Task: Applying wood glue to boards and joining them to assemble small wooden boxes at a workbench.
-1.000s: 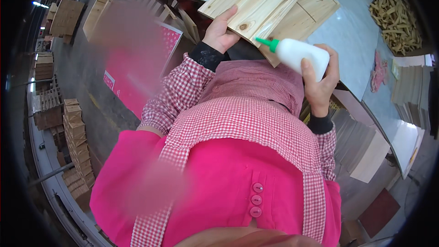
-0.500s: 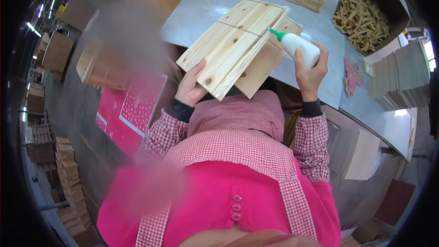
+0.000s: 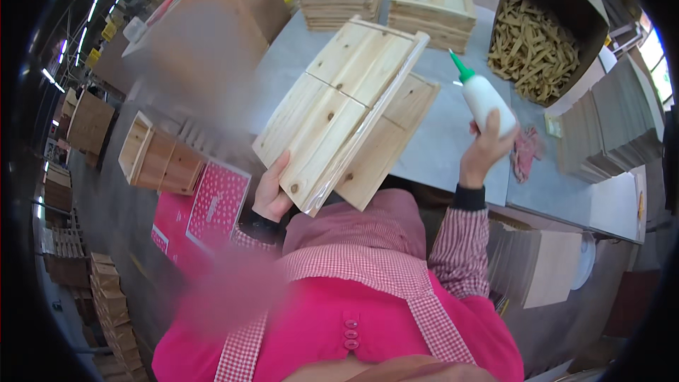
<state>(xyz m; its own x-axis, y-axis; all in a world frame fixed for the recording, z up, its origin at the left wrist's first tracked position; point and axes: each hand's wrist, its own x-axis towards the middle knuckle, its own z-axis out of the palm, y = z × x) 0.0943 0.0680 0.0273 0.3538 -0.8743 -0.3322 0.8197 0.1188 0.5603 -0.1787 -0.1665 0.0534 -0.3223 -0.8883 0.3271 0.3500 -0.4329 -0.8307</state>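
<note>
My left hand [image 3: 272, 194] grips the near left edge of a pale pine panel [image 3: 331, 114], which is tilted over the table's front edge. A wet, shiny line of white glue [image 3: 353, 148] runs along the panel's right edge. Under it and to its right another wooden panel [image 3: 392, 131] shows in part. My right hand [image 3: 488, 145] is wrapped round a white glue bottle [image 3: 488, 102] with a green nozzle. The bottle is held clear of the panel, its nozzle pointing up and to the left.
Stacks of framed wooden panels [image 3: 433, 3] stand at the back of the metal table [image 3: 438, 155]. A box of small wood strips [image 3: 534, 49] is at the far right, near a pink cloth [image 3: 525, 152] and grey boards [image 3: 608, 120]. Pink printed sheets [image 3: 219, 201] lie at left.
The glue bottle has moved away from the panel's edge to the right, and its nozzle has tipped upward. The panel stays in my left hand. The whole view has shifted.
</note>
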